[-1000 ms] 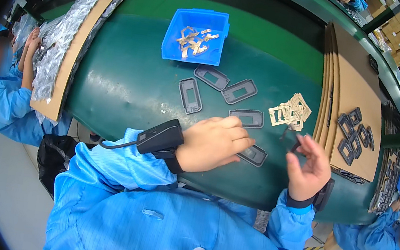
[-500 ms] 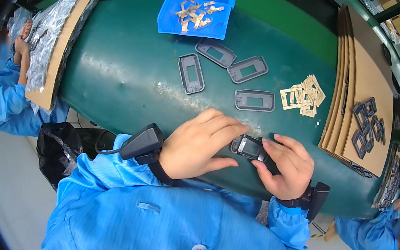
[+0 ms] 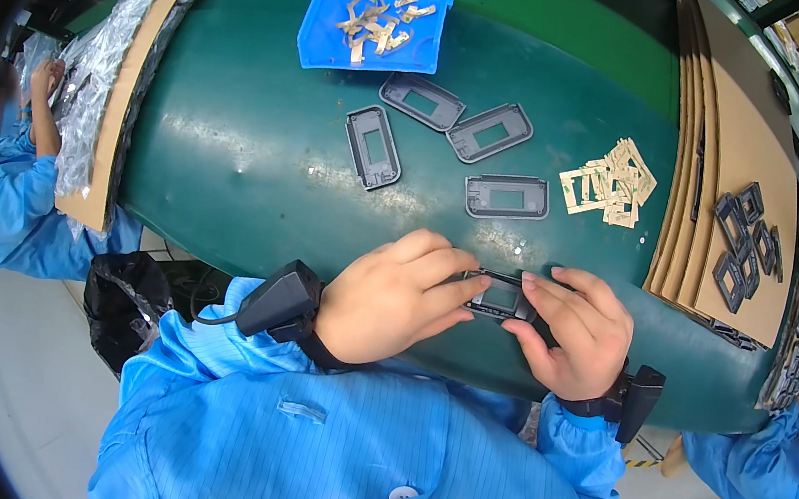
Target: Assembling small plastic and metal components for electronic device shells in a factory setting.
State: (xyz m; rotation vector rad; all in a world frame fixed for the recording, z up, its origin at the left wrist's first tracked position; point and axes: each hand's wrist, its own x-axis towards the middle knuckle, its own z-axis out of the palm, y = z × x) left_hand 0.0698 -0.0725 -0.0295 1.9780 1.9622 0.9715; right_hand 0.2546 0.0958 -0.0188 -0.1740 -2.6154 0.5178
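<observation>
Near the table's front edge, a small grey plastic housing [image 3: 498, 300] with a rectangular window lies between my hands. My left hand [image 3: 393, 299] is closed on its left end, fingertips on top and thumb below; those fingers hide that end. My right hand [image 3: 572, 331] pinches the right end between thumb and fingers. Beyond them lie several similar grey housings [image 3: 509, 181] with rectangular windows. To their right is a loose pile of thin beige frame-shaped pieces [image 3: 583, 193].
A blue bin [image 3: 314, 41] at the back holds crumpled beige strips [image 3: 377, 24]. Upright cardboard sheets [image 3: 685, 186] stand at right, with dark frames [image 3: 738, 249] on the outer one. Cardboard and clear plastic wrap [image 3: 106, 100] border the left. Co-workers in blue sit at both sides.
My left fingertips have come down onto the housing's left end, covering more of it. My right hand keeps its pinch. The whole view has shifted slightly.
</observation>
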